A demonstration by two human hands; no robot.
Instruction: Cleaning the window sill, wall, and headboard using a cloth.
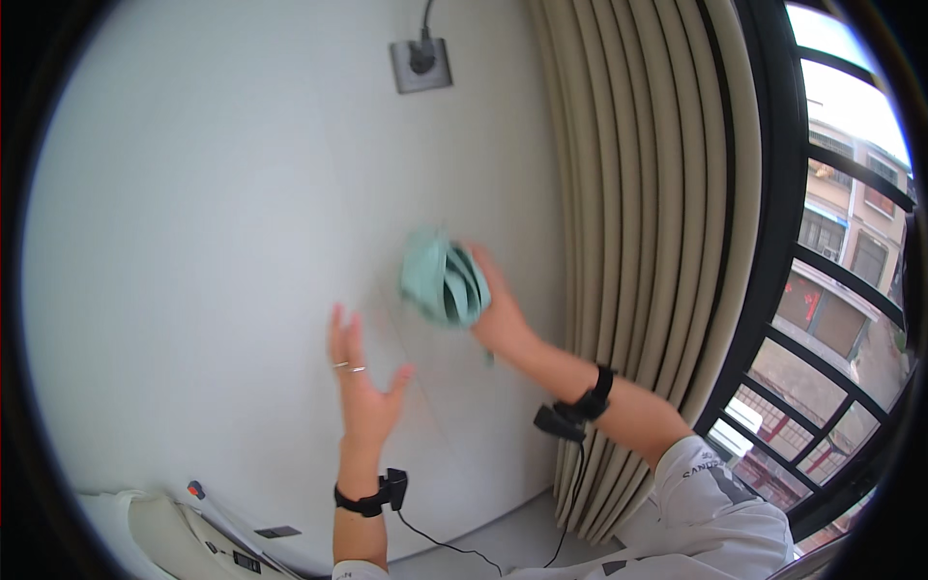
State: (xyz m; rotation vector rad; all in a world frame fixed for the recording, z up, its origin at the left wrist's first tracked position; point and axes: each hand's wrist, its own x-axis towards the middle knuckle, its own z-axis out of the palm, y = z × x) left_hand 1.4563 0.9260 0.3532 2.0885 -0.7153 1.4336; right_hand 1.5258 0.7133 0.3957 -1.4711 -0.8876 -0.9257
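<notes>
My right hand is closed around a mint-green fabric item with several layered folds, perhaps a folded umbrella; it is slightly blurred. The folds face me, and most of my right fingers are hidden behind it. To the lower left of that item, my left hand is raised with its fingers apart, touching nothing. Two rings show on its fingers. Each wrist bears a black strap with a small black device and a cable. Both hands are in front of a pale wall.
A dark plug sits in a wall socket at the top. Beige curtains hang right of my hands, beside a black-framed window. At the lower left are a light-coloured padded item and a second wall plate.
</notes>
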